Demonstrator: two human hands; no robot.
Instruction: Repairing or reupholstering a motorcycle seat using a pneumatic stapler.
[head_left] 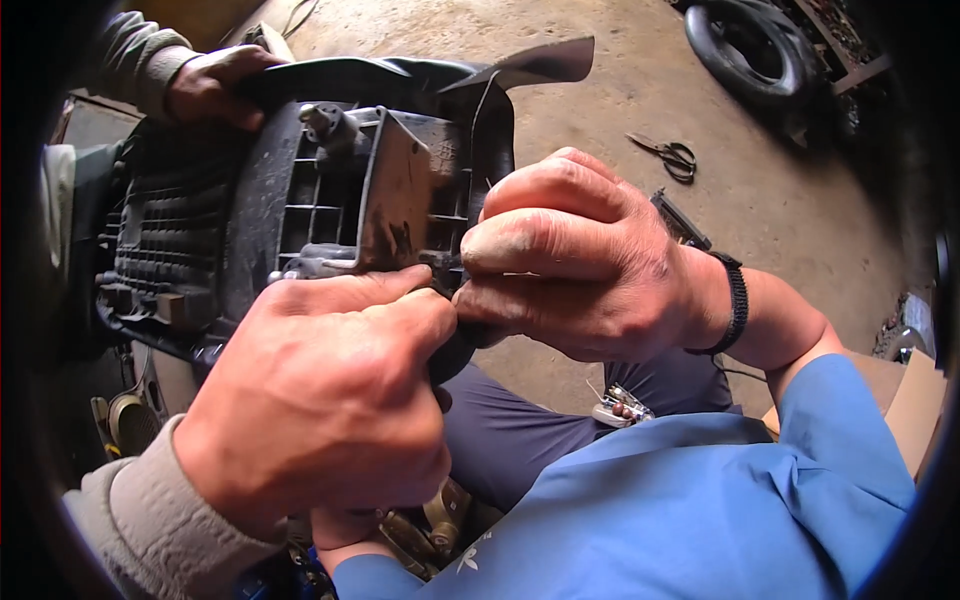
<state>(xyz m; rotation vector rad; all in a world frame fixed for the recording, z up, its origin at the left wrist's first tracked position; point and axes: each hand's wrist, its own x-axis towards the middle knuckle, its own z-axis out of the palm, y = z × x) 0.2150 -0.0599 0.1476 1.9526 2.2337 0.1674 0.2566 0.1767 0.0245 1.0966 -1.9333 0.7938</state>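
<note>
A black seat pan (250, 190), apparently from a motorcycle, lies with its ribbed underside showing, and a metal bracket (398, 180) stands on it. Black cover material (540, 65) runs along its edge, one flap sticking out. My right hand (590, 265), wearing a black wristband, is closed with its fingertips pinching the dark cover at the rim. Beside them, a co-worker's grey-sleeved hand (330, 390) grips the same edge. The co-worker's other hand (220, 82) holds the seat's far side. Only the wrist of my left hand (340, 527) shows; its fingers are hidden behind the co-worker's hand.
Scissors (675, 158) lie on the concrete floor beyond my right hand, near a dark metal tool (682, 218). A black tyre (760, 55) is at the far right. A small metal object (622, 408) rests by my legs. Cardboard (918, 410) stands at the right.
</note>
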